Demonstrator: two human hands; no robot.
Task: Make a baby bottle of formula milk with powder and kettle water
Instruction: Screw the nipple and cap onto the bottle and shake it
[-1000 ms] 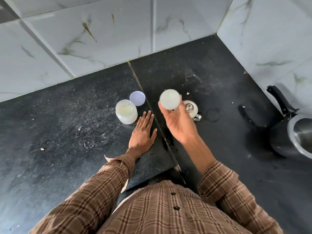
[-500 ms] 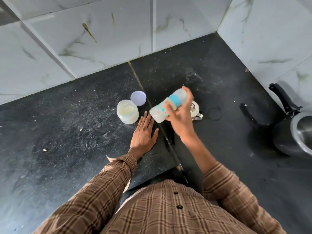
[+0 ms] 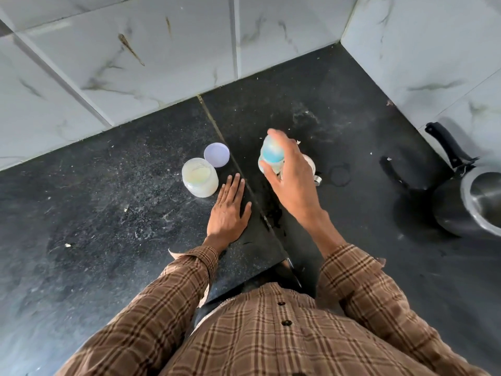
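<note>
Right hand [image 3: 291, 183] is up off the desk [image 3: 108, 213] with its fingers [image 3: 279, 139] wrapped around the baby bottle [image 3: 272, 156]. I see the bottle nearly end-on, a pale translucent body with a teal band, and it's a bit blurred, so I can't tell which end points at me. It sits in the air over the dark desk, just right of the seam that runs across the stone.

Left hand [image 3: 229, 210] is flat on the desk, palm down, fingers straight and together, holding nothing. Its fingertips end just beside the open formula jar [image 3: 200, 177], a squat clear tub with pale powder inside. The jar's lilac lid [image 3: 216, 154] lies flat just behind it, touching or nearly so, can't say for sure.

Mostly hidden behind my right hand there's a small metal cup [image 3: 311, 169] standing on the desk; only its rim and handle peek out. Well off to the right, at the edge of the view, a steel pot [image 3: 477, 202] with a black handle stands by the tiled wall [image 3: 162, 50]. Brown checked sleeves on both arms.
</note>
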